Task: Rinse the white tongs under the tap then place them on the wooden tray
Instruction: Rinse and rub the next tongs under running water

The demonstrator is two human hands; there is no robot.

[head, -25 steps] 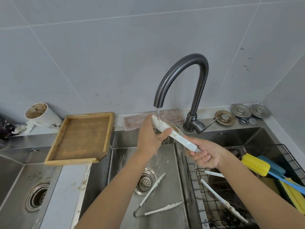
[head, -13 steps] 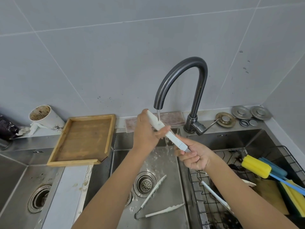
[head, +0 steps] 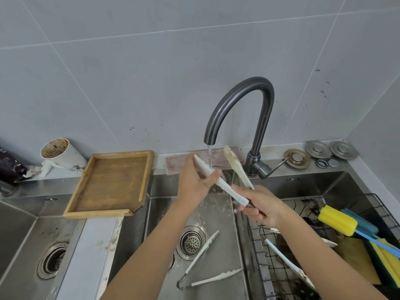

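Centrally, white plastic tongs (head: pixel 220 180) are held spread open under the thin stream from the dark curved metal tap (head: pixel 242 105); water falls between the two arms and lands on the left one. The left hand (head: pixel 192 187) closes its grip around the left arm of the tongs, thumb on top. The right hand (head: pixel 259 204) closes its grip on the hinged end, with the second, yellowish-stained arm rising toward 12 o'clock from that hand.

Below, the stainless steel sink basin (head: pixel 216 215) is wet and holds a second pair of white tongs (head: pixel 205 267), lying open beside the round perforated drain strainer (head: pixel 191 243). At 3 o'clock of the basin, a black wire basket (head: pixel 266 265) contains a white utensil (head: pixel 287 263), a yellow sponge brush with blue handle (head: pixel 337 220) and a yellow scouring pad (head: pixel 387 263).

At 9 o'clock of the hands, the square wooden tray (head: pixel 112 182) with raised rim sits across the steel worktop (head: pixel 39 187) edge, nothing on it, well apart from the tongs. At 10 o'clock of the tray, a white cup (head: pixel 62 152) leans against the wall, its inside coated with brown residue. At 3 o'clock of the tap base, round metal discs (head: pixel 318 149) lie on the ledge.
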